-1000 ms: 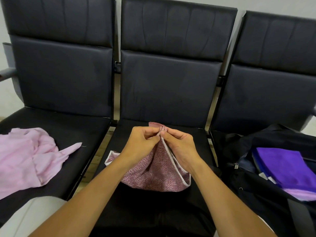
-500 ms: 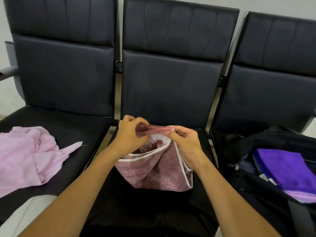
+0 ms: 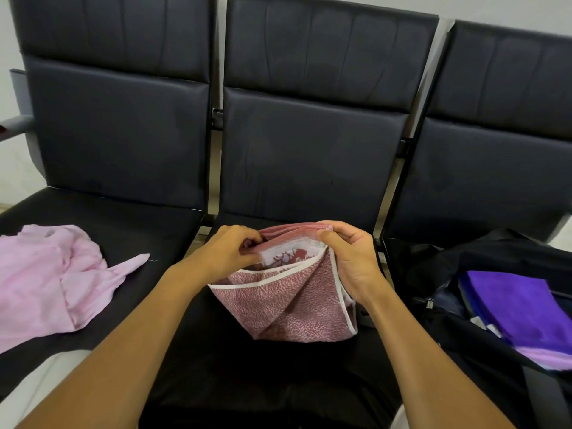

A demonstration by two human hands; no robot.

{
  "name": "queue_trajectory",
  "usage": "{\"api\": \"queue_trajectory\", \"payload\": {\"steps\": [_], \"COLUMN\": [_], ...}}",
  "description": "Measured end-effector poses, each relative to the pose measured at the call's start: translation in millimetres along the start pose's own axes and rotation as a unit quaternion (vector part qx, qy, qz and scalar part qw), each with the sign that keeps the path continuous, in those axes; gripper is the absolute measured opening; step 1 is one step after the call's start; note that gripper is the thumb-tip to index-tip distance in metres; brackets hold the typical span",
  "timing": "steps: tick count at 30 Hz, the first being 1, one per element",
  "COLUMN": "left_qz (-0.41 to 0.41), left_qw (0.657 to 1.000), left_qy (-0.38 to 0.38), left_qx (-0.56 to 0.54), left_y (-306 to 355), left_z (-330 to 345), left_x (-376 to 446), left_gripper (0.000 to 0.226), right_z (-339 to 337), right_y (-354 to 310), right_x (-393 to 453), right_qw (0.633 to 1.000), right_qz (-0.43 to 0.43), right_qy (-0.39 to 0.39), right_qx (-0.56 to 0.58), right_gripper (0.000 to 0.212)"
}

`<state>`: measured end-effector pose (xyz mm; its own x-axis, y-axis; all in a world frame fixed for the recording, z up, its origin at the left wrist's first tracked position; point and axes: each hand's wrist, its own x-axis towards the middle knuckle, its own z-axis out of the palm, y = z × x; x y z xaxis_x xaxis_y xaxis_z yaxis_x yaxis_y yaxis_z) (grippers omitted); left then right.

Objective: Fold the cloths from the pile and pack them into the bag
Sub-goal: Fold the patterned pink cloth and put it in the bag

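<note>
I have both hands on the dusty-red speckled cloth with white piping [image 3: 288, 308], which hangs in front of me over the middle black padded seat [image 3: 253, 382] of a row of three, its lower fold resting on the cushion. My left hand [image 3: 227, 250] has curled fingers pinching the left end of the gathered top edge, and my right hand [image 3: 351, 261] clamps the right end between thumb and fingers, so the upper hem is stretched between them. The fabric looks light, thin and quite limp: it sags into a pouch below the grip and creases diagonally, so I judge it will not hold a fold unless I lay it flat and press it. The piped edges and corners seem the best places to take hold, since the binding is firmer than the body. On the left seat lies the crumpled pale pink cloth [image 3: 52, 283], well apart from my hands, likely next in the pile. On the right seat sits the open black fabric bag [image 3: 458, 351] with a folded purple cloth [image 3: 520, 308] already inside. Nothing stands between me and the bag's mouth, though its slack rim may need holding open.
</note>
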<state>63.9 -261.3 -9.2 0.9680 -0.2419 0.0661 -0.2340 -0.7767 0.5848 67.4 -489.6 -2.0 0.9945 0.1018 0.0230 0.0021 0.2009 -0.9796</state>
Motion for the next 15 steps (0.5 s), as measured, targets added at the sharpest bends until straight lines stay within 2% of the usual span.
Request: {"api": "queue_trajectory", "payload": {"steps": [2, 4, 6, 8, 11, 13, 15], "left_qz": [0.005, 0.010, 0.013, 0.036, 0.097, 0.125, 0.154], "left_qw": [1.000, 0.999, 0.997, 0.991, 0.974, 0.960, 0.945], "left_qy": [0.002, 0.034, 0.081, 0.127, 0.202, 0.247, 0.281], "left_qx": [0.024, 0.030, 0.016, 0.011, 0.033, 0.044, 0.069], "left_y": [-3.5, -5.3, -6.7, -5.4, 3.8, 12.5, 21.2], "left_z": [-0.5, -2.4, -7.8, -14.8, -25.3, -32.3, -38.3], "left_x": [1.3, 2.1, 3.3, 4.2, 5.3, 3.5, 1.0], "left_gripper": [0.035, 0.029, 0.022, 0.018, 0.014, 0.017, 0.020], "right_z": [-2.5, -4.9, -8.0, -11.4, -13.7, -12.2, -9.7], "right_y": [0.1, -0.1, 1.6, 4.7, 11.3, 14.3, 12.7], "right_x": [0.9, 1.0, 1.7, 2.3, 3.3, 6.2, 8.5], "right_qw": [1.000, 1.000, 0.990, 0.951, 0.859, 0.805, 0.772], "right_qz": [-0.003, -0.024, -0.094, -0.195, -0.343, -0.397, -0.415], "right_qy": [-0.004, 0.010, 0.051, 0.096, 0.122, 0.156, 0.202], "right_qx": [0.001, -0.012, -0.090, -0.218, -0.361, -0.413, -0.438], "right_gripper": [0.018, 0.015, 0.015, 0.020, 0.026, 0.031, 0.031]}}
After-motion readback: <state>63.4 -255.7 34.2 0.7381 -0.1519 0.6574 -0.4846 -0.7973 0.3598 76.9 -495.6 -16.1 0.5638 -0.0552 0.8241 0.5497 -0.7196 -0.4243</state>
